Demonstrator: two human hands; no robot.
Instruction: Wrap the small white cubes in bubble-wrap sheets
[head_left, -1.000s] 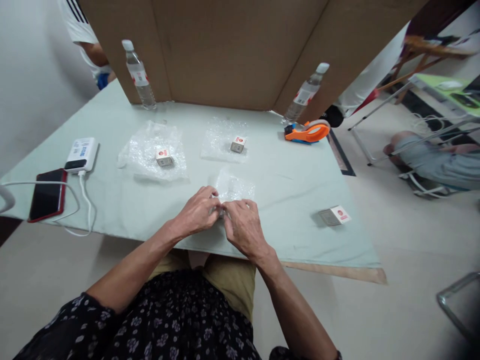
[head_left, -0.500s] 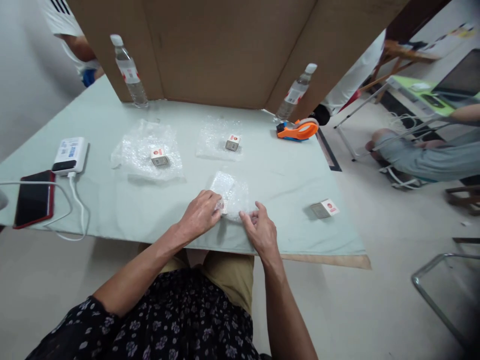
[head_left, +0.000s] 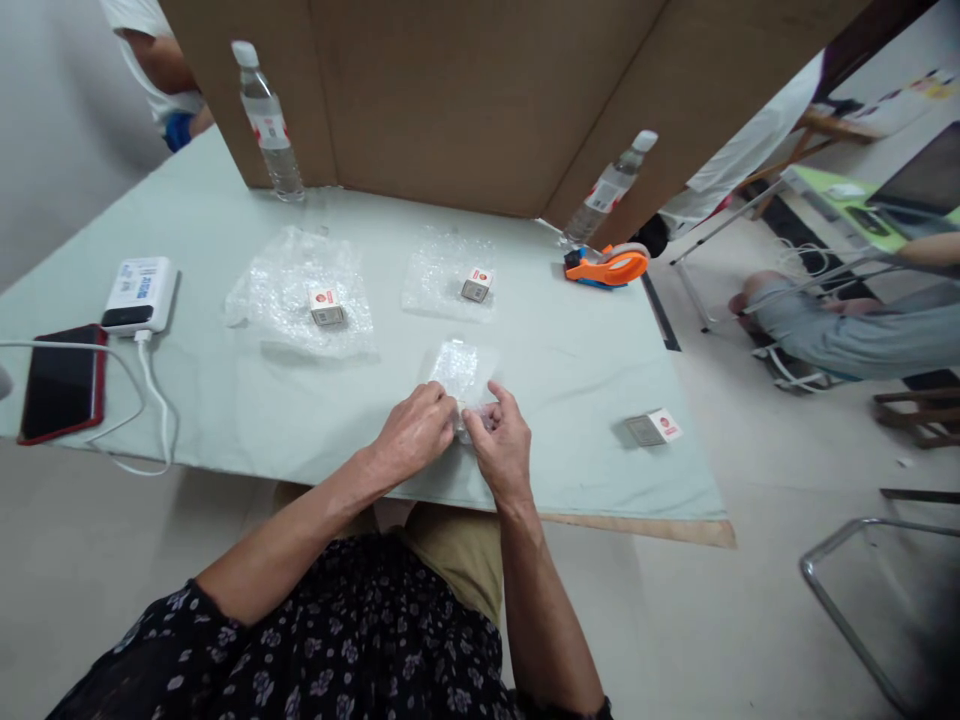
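Near the table's front edge, my left hand (head_left: 420, 430) and my right hand (head_left: 501, 440) are closed on a small sheet of bubble wrap (head_left: 459, 368). They fold it around a small box, which the fingers and plastic almost wholly hide. The far part of the sheet lies on the table beyond my fingers. Farther off, one small white box (head_left: 327, 308) rests on a larger sheet of bubble wrap (head_left: 281, 280), and another small box (head_left: 477, 286) sits on a second sheet (head_left: 435, 275). A further small box (head_left: 654, 428) lies directly on the table, to the right.
An orange tape dispenser (head_left: 609, 266) and a water bottle (head_left: 611, 190) stand at the back right; another bottle (head_left: 274, 130) is back left. A cardboard screen (head_left: 465, 100) closes off the rear. A power bank (head_left: 141, 292) is cabled beside a phone (head_left: 64, 385). People are nearby.
My right hand has moved left, bringing the sheet's right side over against the box at my left fingers. The two hands are now close together. The camera view has shifted slightly.
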